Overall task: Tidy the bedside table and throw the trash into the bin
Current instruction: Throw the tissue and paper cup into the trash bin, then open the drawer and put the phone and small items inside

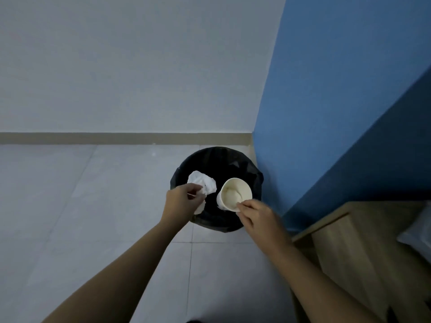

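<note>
Pinching: your left hand [184, 201] holds crumpled tissue [202, 184], right hand [255, 214] paper cup [235, 194] rim, both above black-lined bin [218, 226]. Trash carried, release pending; bedside table [363, 248] state unclear.
</note>
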